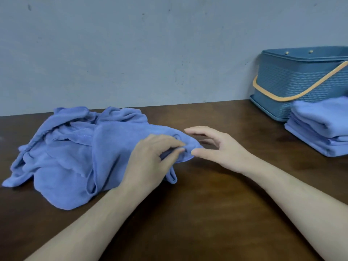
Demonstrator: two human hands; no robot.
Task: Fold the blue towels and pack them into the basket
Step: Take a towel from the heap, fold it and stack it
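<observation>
A crumpled heap of blue towels (75,153) lies on the left half of the dark wooden table (188,213). My left hand (150,159) pinches the right corner of the top towel between thumb and fingers. Just to its right, my right hand (216,147) hovers with thumb and fingers spread apart, its thumb tip almost at that corner, holding nothing. A stack of folded blue towels (320,129) sits at the right edge. Behind it stands the blue woven basket (293,78) with an orange handle; its inside is hidden.
A pale grey wall (150,53) runs along the table's far edge, right behind the towel heap and the basket. Bare wood shows between the heap and the folded stack and along the near side under my forearms.
</observation>
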